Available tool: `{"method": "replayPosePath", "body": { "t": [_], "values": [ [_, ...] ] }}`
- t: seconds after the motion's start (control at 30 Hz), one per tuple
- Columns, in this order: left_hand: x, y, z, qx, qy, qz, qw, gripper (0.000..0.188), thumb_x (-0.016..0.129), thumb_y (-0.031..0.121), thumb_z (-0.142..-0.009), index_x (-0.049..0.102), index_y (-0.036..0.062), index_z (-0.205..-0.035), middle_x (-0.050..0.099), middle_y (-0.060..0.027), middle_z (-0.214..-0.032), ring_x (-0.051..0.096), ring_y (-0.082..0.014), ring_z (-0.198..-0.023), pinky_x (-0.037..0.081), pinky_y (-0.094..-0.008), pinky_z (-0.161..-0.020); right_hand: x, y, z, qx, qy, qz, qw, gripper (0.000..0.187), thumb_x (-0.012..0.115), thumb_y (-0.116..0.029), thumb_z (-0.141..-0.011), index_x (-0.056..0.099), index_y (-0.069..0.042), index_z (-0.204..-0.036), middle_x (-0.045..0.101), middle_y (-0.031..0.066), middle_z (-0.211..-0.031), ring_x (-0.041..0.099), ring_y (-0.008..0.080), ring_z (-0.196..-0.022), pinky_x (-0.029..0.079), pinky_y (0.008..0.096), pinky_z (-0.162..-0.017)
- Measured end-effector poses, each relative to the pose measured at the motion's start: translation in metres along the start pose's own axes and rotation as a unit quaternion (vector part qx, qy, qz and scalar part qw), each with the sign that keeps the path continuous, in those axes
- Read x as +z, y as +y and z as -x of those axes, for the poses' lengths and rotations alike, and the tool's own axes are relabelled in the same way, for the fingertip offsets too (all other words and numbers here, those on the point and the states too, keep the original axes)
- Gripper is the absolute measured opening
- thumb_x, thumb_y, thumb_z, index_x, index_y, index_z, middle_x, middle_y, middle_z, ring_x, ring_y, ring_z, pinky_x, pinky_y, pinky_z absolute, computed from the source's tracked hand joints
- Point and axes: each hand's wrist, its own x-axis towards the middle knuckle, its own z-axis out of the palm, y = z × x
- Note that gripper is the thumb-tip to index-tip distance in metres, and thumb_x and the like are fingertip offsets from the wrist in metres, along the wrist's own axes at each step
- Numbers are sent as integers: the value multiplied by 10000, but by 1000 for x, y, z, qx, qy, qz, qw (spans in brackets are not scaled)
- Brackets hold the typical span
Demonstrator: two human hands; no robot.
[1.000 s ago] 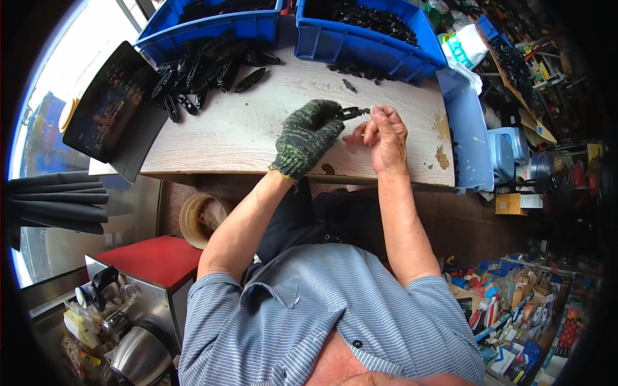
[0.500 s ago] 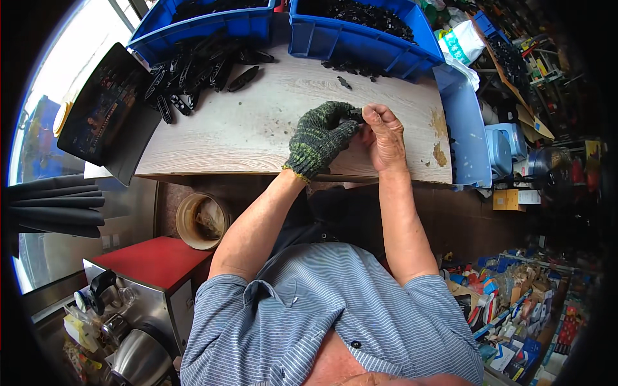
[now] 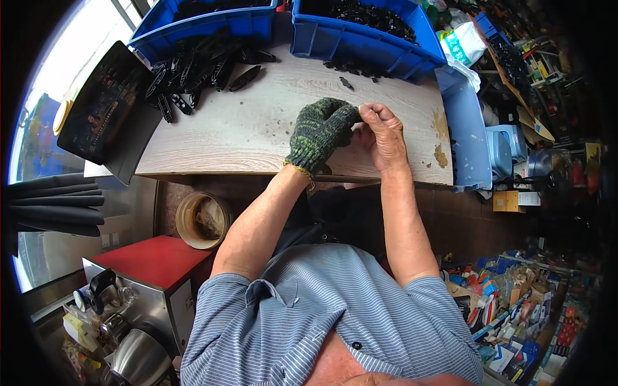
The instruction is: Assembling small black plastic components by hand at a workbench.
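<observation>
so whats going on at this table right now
A person in a blue striped shirt has both hands close together over a pale wood-grain table. The left hand, in a dark green knitted glove, is bent toward the bare right hand; anything between their fingertips is hidden. Farther back, long black parts lie heaped before a blue rectangular bin. Another blue bin stands right of it, with one small dark piece lying in front.
</observation>
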Motion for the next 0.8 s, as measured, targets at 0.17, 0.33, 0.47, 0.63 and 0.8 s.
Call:
{"method": "replayPosePath", "body": {
  "t": [0.17,0.33,0.47,0.63,0.8],
  "values": [
    [0,-4,-3,30,-7,-3,1000,273,654,273,-964,689,5,-997,658,-55,-751,608,-118,-631,496,-264,-582,3,1,3,-30,27,1,999,148,799,-206,-874,722,-95,-936,623,-32,-697,528,63,-503,492,230,-516],
    [1,0,-3,-14,6,-1,1000,291,680,289,-943,690,2,-988,665,-60,-759,613,-119,-638,499,-270,-582,2,0,3,-24,25,6,999,137,779,-197,-893,713,-96,-957,615,-28,-706,520,75,-509,502,257,-525],
    [-1,-1,-3,-12,-1,1,1000,289,688,281,-934,690,-4,-982,668,-65,-763,615,-122,-637,499,-271,-584,2,0,2,-22,21,23,999,124,764,-195,-908,703,-108,-971,616,-27,-723,538,87,-528,506,269,-541],
    [0,-1,-2,3,17,-6,1000,268,691,246,-926,684,-18,-973,666,-69,-756,613,-126,-633,496,-277,-587,5,-2,1,-12,18,21,1000,127,782,-189,-887,707,-103,-944,621,-34,-723,533,71,-534,501,253,-538],
    [1,-2,-1,6,28,-11,1000,251,703,217,-914,685,-24,-984,665,-69,-748,608,-126,-631,477,-275,-577,12,-8,2,-9,54,53,997,175,781,-238,-886,676,-102,-912,620,-22,-713,532,81,-522,494,261,-539]
  ]
}}
